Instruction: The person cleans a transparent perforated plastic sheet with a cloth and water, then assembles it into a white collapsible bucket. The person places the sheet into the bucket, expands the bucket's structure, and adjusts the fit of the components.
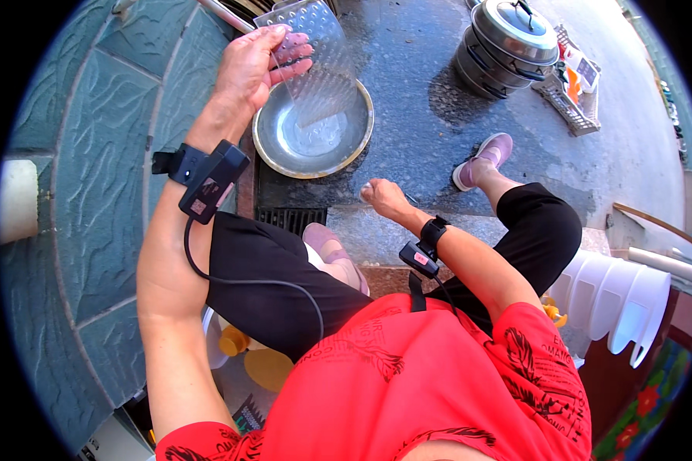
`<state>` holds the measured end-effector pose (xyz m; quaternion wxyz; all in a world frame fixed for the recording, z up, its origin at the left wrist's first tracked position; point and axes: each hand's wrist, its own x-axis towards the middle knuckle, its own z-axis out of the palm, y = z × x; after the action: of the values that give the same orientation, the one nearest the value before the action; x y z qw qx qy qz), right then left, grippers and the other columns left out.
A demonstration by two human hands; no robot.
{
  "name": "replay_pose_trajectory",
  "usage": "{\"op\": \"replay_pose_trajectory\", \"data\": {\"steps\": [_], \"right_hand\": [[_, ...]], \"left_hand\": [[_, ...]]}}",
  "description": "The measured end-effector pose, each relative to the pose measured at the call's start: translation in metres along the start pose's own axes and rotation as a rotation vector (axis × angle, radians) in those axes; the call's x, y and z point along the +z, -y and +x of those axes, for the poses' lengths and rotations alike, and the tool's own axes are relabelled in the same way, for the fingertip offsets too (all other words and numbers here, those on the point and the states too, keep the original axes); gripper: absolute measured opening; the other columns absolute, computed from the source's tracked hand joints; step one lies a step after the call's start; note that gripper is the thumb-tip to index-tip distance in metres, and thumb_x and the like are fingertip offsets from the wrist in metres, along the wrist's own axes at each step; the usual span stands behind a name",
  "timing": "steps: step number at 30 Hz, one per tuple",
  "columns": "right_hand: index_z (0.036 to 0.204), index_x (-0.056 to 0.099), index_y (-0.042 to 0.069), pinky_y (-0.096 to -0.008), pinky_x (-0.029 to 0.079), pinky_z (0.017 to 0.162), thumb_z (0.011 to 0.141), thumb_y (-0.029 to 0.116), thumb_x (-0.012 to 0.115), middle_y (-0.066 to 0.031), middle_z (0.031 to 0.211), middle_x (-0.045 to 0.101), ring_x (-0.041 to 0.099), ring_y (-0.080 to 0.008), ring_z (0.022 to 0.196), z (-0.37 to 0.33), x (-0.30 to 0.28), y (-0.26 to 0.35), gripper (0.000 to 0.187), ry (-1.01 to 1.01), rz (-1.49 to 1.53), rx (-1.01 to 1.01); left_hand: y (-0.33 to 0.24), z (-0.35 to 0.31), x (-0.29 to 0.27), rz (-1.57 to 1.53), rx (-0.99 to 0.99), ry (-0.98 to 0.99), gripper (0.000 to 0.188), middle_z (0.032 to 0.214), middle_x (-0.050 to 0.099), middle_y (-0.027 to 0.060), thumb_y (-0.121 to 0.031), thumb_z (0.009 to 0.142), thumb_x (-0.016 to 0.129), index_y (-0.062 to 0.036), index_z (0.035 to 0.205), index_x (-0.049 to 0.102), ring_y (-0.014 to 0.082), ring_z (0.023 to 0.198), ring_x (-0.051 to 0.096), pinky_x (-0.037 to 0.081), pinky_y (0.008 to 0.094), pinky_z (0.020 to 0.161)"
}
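Note:
My left hand (257, 65) is closed on one edge of a clear plastic sheet (315, 38) dotted with rows of small bumps or holes. Through it my fingers show. The sheet is held up at a tilt, its lower part in front of a round metal basin (271, 146). The basin rests on the wet ground and looks shiny inside. Lower and to the right, my right hand (387, 197) is curled closed, apart from the basin. Something pale shows at its fingertips, too small to name. Each wrist wears a black strapped device.
A lidded steel pot (500, 58) stands at the far right beside a grey plastic crate (584, 115) with packets inside. A green stone-tiled wall (100, 184) runs along the left. Near my left foot lies a drain grate (292, 219). White plastic containers (611, 296) stand at right.

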<state>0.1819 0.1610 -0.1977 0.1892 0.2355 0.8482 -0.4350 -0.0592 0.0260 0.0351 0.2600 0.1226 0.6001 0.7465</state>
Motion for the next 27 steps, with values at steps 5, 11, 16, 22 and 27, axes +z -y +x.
{"op": "replay_pose_trajectory", "data": {"steps": [5,11,16,22,27], "right_hand": [[0.107,0.062,0.000,-0.0494,0.048,0.088,0.086,0.029,0.058,-0.0278,0.098,0.066,0.062,-0.0458,0.099,0.009,-0.030,0.043,0.036,-0.072,0.096,-0.075],[0.142,0.042,0.011,-0.0455,0.047,0.097,0.080,0.012,0.067,-0.0288,0.124,0.056,0.055,-0.0445,0.114,0.042,-0.014,0.057,0.067,-0.270,0.054,-0.483],[0.144,0.038,0.012,-0.0469,0.046,0.098,0.078,0.010,0.067,-0.0270,0.121,0.056,0.054,-0.0440,0.116,0.053,0.020,0.017,0.073,-0.121,-0.111,-0.373],[0.129,0.054,-0.001,-0.0468,0.047,0.097,0.078,0.012,0.068,-0.0291,0.116,0.062,0.059,-0.0415,0.113,0.026,-0.027,0.006,0.055,-0.118,-0.040,-0.237],[0.132,0.050,-0.001,-0.0413,0.051,0.091,0.086,0.022,0.068,-0.0222,0.120,0.063,0.063,-0.0345,0.108,-0.004,-0.094,0.028,0.054,-0.411,0.217,-0.327]], "left_hand": [[-0.004,0.001,0.008,0.007,0.048,-0.015,0.023,0.110,0.066,0.0187,-0.017,0.100,0.052,0.0011,0.114,0.057,0.0263,0.097,0.068,0.061,0.0417,0.084],[-0.009,-0.002,0.020,0.066,0.090,-0.007,0.023,0.110,0.067,0.0180,-0.017,0.100,0.052,0.0003,0.114,0.058,0.0260,0.097,0.068,0.061,0.0408,0.084],[0.001,0.001,0.014,0.101,0.084,-0.003,0.024,0.109,0.067,0.0171,-0.018,0.100,0.052,0.0005,0.114,0.058,0.0250,0.096,0.069,0.061,0.0402,0.082],[0.011,0.016,0.007,0.068,0.045,0.043,0.024,0.109,0.067,0.0171,-0.018,0.100,0.052,0.0005,0.114,0.059,0.0253,0.095,0.069,0.061,0.0401,0.082],[0.010,0.015,0.043,0.073,0.004,0.082,0.025,0.110,0.067,0.0178,-0.017,0.100,0.053,0.0009,0.115,0.058,0.0259,0.096,0.069,0.061,0.0405,0.083]]}}
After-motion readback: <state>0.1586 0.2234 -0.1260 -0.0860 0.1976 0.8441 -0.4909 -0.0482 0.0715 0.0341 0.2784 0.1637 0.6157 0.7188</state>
